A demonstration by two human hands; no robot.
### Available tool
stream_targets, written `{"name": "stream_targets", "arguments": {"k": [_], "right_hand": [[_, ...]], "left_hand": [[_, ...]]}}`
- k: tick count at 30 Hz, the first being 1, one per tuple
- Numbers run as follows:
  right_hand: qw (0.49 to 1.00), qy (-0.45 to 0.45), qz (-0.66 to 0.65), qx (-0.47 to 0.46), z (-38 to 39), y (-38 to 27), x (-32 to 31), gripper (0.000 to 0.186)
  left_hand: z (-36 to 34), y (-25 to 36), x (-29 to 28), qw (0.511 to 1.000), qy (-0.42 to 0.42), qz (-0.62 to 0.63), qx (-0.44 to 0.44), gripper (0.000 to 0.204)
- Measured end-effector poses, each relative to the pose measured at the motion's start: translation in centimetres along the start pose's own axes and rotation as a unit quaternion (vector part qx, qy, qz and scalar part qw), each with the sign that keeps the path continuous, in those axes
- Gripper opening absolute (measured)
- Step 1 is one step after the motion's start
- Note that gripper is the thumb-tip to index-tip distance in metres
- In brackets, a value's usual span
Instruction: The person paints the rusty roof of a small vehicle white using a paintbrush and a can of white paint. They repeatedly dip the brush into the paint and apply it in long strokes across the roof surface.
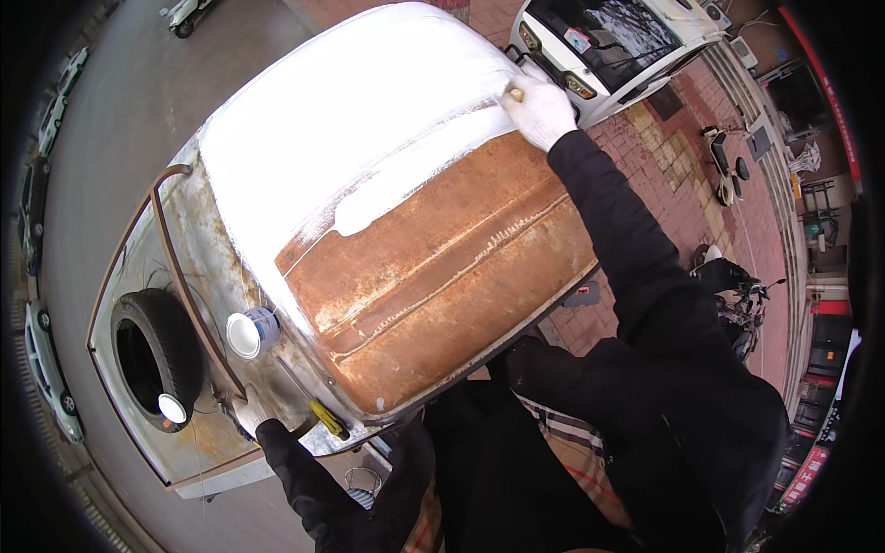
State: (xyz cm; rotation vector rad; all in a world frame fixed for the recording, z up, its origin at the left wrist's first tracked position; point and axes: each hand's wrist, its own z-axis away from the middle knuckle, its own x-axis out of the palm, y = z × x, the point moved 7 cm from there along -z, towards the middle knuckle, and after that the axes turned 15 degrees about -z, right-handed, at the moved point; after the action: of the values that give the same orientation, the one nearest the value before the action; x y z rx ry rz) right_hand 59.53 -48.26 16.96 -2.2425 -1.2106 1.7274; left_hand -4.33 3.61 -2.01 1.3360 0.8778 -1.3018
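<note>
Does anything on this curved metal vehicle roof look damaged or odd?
Yes. The curved metal roof is badly rusted: its near half is bare orange-brown, while the far half is coated white. The white-gloved right hand rests at the uneven, streaky paint edge. A small open white paint can sits on the sloping side.

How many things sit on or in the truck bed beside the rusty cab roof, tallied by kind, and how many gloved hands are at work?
Gloved hands: 2, the left hand and the right hand
Paint cans: 1
Tyres: 1
Yellow-handled tools: 1
Total: 5
</note>
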Motion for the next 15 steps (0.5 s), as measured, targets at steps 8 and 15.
{"name": "stream_targets", "arguments": {"k": [8,15], "right_hand": [[0.960,-0.221,-0.099,-0.137,6.3,-24.3,12.3,0.024],[0.899,-0.179,-0.383,-0.112,11.6,-36.2,17.7,0.016]], "left_hand": [[1.0,1.2,-0.9,1.000,0.011,0.000,-0.006,0.054],[1.8,1.8,-1.7,0.999,0.008,-0.027,-0.023,0.056]]}}
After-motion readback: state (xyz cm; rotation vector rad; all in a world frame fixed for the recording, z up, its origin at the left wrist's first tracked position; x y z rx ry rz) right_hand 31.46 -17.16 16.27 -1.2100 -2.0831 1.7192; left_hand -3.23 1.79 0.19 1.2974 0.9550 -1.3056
